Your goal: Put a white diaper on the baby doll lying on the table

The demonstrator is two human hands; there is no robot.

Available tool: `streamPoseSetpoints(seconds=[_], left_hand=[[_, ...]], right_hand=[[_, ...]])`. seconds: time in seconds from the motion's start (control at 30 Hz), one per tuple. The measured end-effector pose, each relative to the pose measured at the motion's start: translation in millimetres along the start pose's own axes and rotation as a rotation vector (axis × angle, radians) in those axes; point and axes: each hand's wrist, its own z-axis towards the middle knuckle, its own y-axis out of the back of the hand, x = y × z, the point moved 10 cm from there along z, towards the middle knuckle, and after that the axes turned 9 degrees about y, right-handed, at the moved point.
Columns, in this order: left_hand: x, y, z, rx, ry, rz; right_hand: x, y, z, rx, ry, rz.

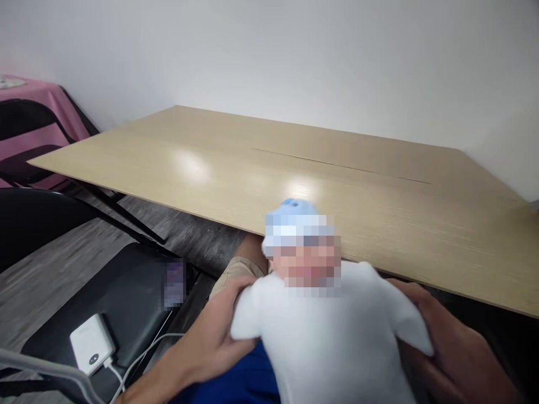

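A baby doll (328, 336) in a white short-sleeved top and a light blue cap (295, 207) is upright in front of me, over my lap. Its face is blurred out, and its lower part runs out of view at the bottom. My left hand (223, 320) is closed around the sleeve on the doll's left side as I see it. On the other side my right hand (438, 325) grips the opposite sleeve, its fingers partly hidden behind the white cloth. The doll's head overlaps the near edge of the wooden table (202, 146).
A black chair (122, 303) at lower left bears a white power bank (92, 342) with a cable and a blurred-out item (174, 283). Farther left are another black chair (25, 120) and a pink-covered table (42, 92). A white wall (295, 56) stands behind the table.
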Motion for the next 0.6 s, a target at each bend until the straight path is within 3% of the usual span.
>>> streamPoseSetpoints(seconds=[0.1, 0.23, 0.37, 0.47, 0.6], left_hand=[[-51, 12.2, 55, 0.011, -0.13, 0.091], [-78, 33.0, 133, -0.051, -0.188, 0.214], [-77, 51.1, 190, -0.054, -0.196, 0.396], [-63, 64.1, 214, -0.027, -0.152, 0.495], [-45, 91.8, 237, -0.105, -0.104, 0.532]], right_hand=[[-37, 25, 4, -0.105, -0.1, -0.123], [-87, 32, 34, -0.179, -0.235, -0.281], [-109, 16, 65, -0.154, -0.195, -0.326], [-118, 1, 76, -0.13, -0.155, -0.266], [-140, -6, 90, -0.149, -0.186, -0.246]])
